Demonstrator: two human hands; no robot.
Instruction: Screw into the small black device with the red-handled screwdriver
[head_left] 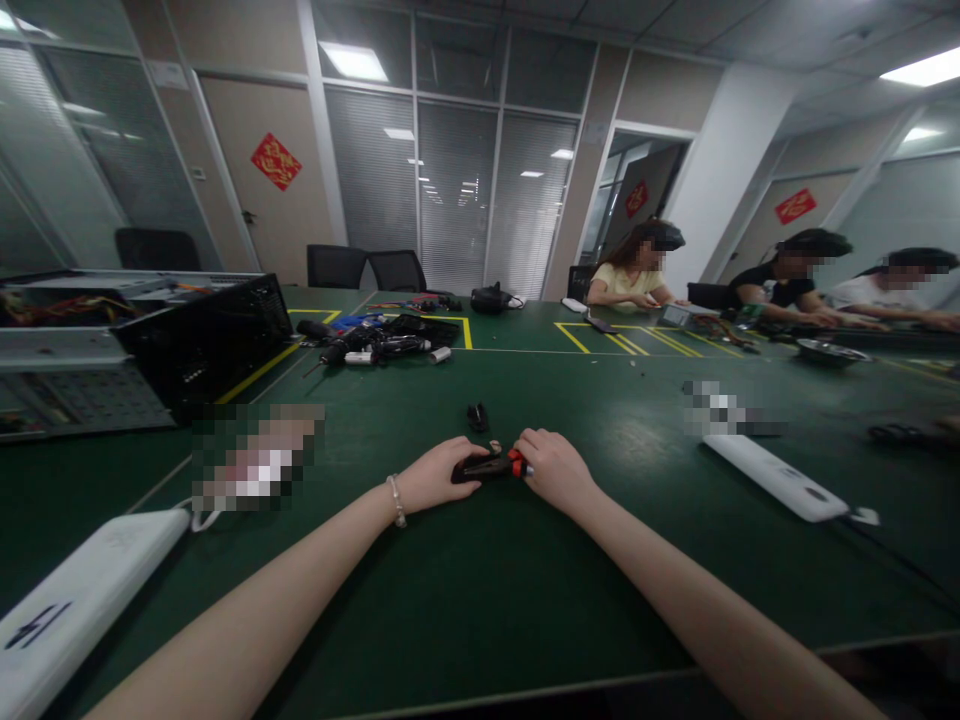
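Over the middle of the green table [480, 570], both my hands meet at a small black object with red parts [487, 467]; its exact kind I cannot make out. My left hand [435, 476], with a beaded bracelet at the wrist, grips its black body between thumb and fingers. The fingers of my right hand [556, 470] are closed on its red end, where a small pale tip shows. Just beyond my hands a small black piece [477, 417] lies by itself on the tabletop.
At the left stands an open computer case [202, 345]. Farther back lies a pile of black tools and parts [382, 342]. White power banks [97, 590] flank my arms, the right one [776, 477] with a cable. Several people sit at the far right near a metal bowl [831, 352].
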